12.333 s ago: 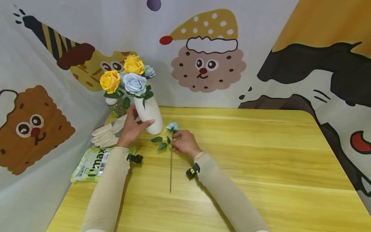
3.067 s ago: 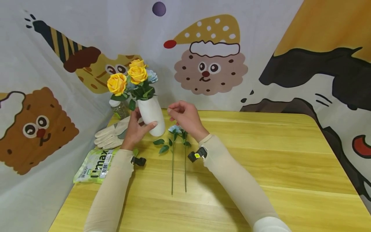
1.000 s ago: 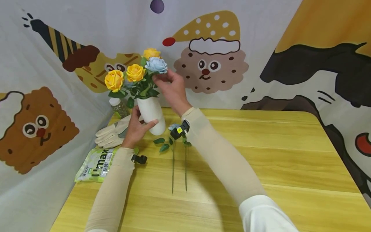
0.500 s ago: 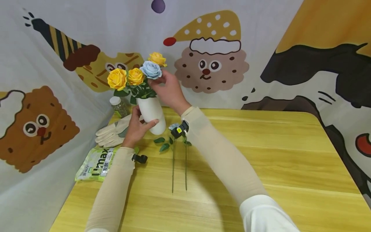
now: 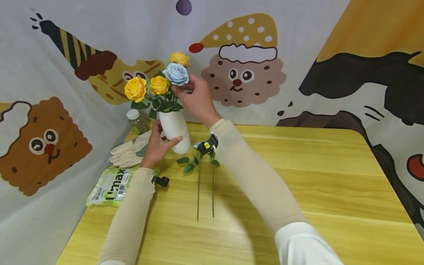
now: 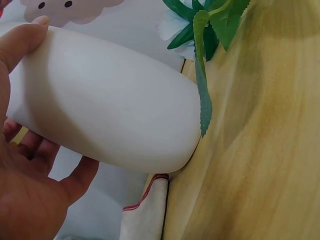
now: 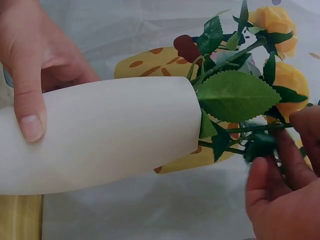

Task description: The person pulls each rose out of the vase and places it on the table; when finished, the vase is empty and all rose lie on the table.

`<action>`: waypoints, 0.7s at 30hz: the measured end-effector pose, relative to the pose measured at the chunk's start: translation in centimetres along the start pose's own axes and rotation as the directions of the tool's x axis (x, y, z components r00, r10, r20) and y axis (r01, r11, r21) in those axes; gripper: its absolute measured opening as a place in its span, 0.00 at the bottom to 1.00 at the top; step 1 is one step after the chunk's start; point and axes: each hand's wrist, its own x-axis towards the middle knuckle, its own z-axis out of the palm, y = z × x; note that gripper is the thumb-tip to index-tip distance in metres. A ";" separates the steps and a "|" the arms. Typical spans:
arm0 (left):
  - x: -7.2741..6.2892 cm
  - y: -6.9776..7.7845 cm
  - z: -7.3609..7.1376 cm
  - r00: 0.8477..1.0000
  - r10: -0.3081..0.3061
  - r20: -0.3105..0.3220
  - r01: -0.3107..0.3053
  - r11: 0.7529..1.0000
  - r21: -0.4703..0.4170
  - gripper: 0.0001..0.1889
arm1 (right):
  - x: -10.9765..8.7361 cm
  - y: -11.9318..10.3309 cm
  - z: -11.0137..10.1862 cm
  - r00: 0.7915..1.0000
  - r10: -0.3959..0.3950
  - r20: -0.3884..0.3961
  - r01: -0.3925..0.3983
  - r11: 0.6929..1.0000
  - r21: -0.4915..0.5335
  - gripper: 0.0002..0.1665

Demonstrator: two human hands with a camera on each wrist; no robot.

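A white vase [image 5: 174, 130] stands at the back left of the table, gripped low on its side by my left hand [image 5: 157, 145], thumb across the front. Yellow roses [image 5: 135, 89] and green leaves spread above its mouth. Just under a light-blue rose [image 5: 176, 74], my right hand [image 5: 198, 97] pinches the stem. In the right wrist view, fingers [image 7: 295, 155] of that hand close around a stem with dark leaves, to the side of the vase mouth. Two more stemmed flowers [image 5: 198, 191] lie on the table, their blooms partly covered by the right wrist camera.
Left of the vase are a white-capped jar [image 5: 137, 120], a pale work glove [image 5: 129, 151] and a green-white "Umax" packet [image 5: 107, 187]. A cartoon-printed cloth [image 5: 241, 22] hangs behind the wooden table [image 5: 298, 176].
Three seconds ago my right hand hovered beside the vase; now it holds the blue rose, which dipped and rose slightly. A second flower has joined the first on the table since the oldest frame.
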 end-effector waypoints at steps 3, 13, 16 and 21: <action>-0.1 0.1 0.0 1.000 0.000 0.001 0.000 1.000 0.008 0.48 | 0.1 0.1 0.1 0.999 -0.009 0.033 0.009 1.000 -0.001 0.24; -0.1 -0.1 -0.1 1.000 0.015 0.001 -0.015 1.000 -0.005 0.47 | 0.1 0.2 0.0 0.996 -0.022 0.081 0.025 0.999 -0.029 0.25; 0.0 0.0 -0.2 1.000 0.013 0.000 -0.013 1.000 -0.001 0.47 | 0.1 0.1 -0.3 0.998 -0.050 0.043 0.051 0.998 -0.021 0.22; 0.3 -0.1 -0.2 1.000 0.004 0.001 -0.004 1.000 -0.002 0.48 | 0.4 -0.4 -0.5 0.999 -0.035 0.029 0.034 0.998 0.046 0.23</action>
